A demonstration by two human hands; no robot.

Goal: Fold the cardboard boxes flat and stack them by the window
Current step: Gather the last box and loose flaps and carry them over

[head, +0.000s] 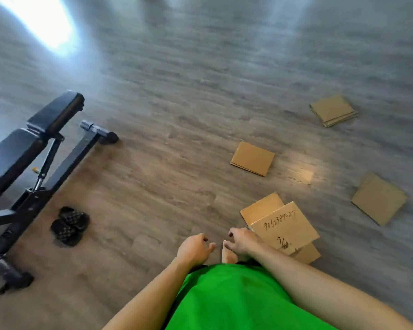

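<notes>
Just beyond the right hand's (242,241) loosely curled, empty fingers lies a flattened cardboard box with handwritten numbers (284,226) on the wood floor (165,163); the left hand (194,249) also hangs loose, empty. Farther beyond the fingers lie three more flattened boxes (252,158).

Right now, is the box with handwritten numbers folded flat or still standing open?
Folded flat: the box with handwritten numbers lies thin on the floor, showing no raised walls.
</notes>
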